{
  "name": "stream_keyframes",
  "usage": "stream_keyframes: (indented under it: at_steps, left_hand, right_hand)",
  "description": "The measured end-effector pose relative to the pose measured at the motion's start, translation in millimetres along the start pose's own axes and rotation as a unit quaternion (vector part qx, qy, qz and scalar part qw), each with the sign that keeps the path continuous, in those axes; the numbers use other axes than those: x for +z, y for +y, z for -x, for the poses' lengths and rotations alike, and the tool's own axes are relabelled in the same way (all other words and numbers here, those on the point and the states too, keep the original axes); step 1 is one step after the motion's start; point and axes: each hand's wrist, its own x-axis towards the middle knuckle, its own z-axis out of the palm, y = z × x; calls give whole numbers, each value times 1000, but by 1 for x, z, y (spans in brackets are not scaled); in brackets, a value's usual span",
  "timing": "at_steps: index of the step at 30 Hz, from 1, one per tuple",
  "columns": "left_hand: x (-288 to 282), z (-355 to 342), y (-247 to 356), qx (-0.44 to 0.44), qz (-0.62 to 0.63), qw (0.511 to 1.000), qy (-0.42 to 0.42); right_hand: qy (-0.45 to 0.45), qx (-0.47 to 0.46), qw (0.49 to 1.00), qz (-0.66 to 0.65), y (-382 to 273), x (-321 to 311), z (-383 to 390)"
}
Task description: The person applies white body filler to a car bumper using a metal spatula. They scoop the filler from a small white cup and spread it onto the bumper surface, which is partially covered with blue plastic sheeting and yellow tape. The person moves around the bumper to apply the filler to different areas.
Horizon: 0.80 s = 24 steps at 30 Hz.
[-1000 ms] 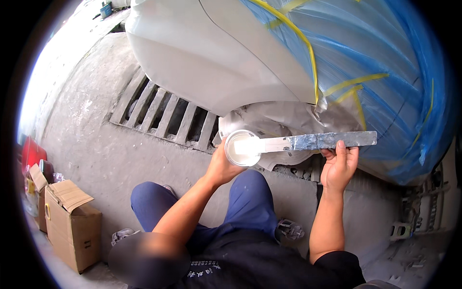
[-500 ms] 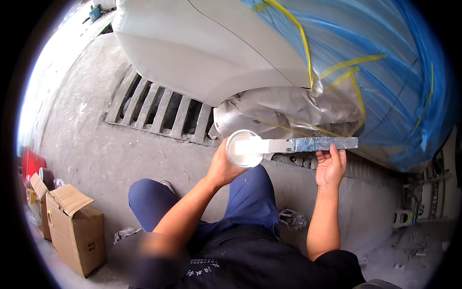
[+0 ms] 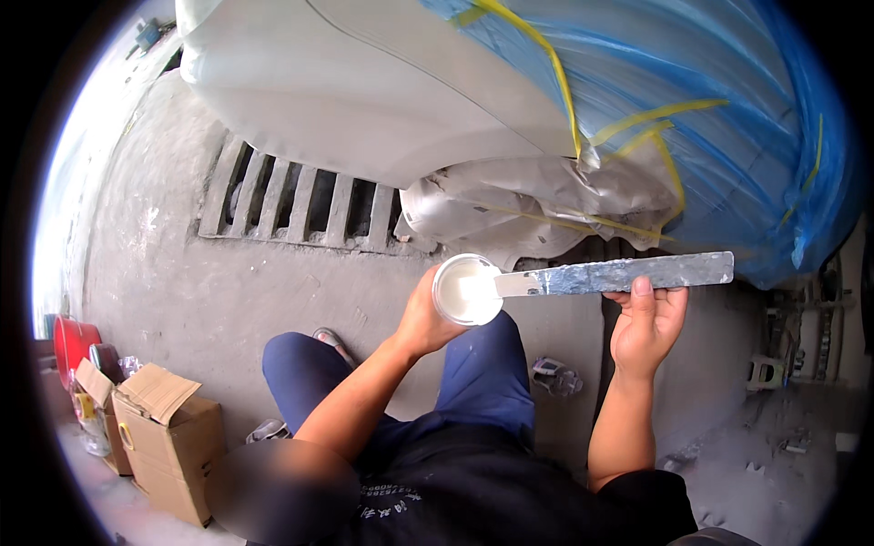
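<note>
My left hand point(image 3: 423, 317) is wrapped around a clear plastic cup point(image 3: 441, 308) with white liquid point(image 3: 472, 289) in it, likely paint. From its right rim a long flat stirring stick point(image 3: 628, 271) reaches out to the right, nearly level. Blue-grey dried stains cover most of the stick; the part by the cup is paler. My right hand point(image 3: 648, 328) grips it near its far end, thumb on top and fingers beneath. How far its tip sits inside the cup is hard to make out against the white.
Ahead stands a pale car body panel point(image 3: 364, 100), with blue plastic sheeting point(image 3: 692, 64) and yellow tape point(image 3: 651, 116) to its right. Crumpled masking cover point(image 3: 537, 200) fills the wheel arch. A slotted floor grate point(image 3: 300, 205) lies below. Cardboard boxes point(image 3: 173, 455) and a red bucket point(image 3: 75, 344) stand left.
The right hand has moved right and drawn the stick that way, so less of its white-coated end lies over the cup. The cup has shifted only slightly in view.
</note>
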Motion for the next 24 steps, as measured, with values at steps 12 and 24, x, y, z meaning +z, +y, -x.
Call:
stream_keyframes:
  at_steps: [12,24]
  left_hand:
    - [-38,9,211,-46,-27,991,-121]
    - [-35,27,375,-58,-22,974,-218]
  right_hand:
    - [-105,32,991,75,-232,-20,-35]
    - [-101,33,956,274,-355,-100,-19]
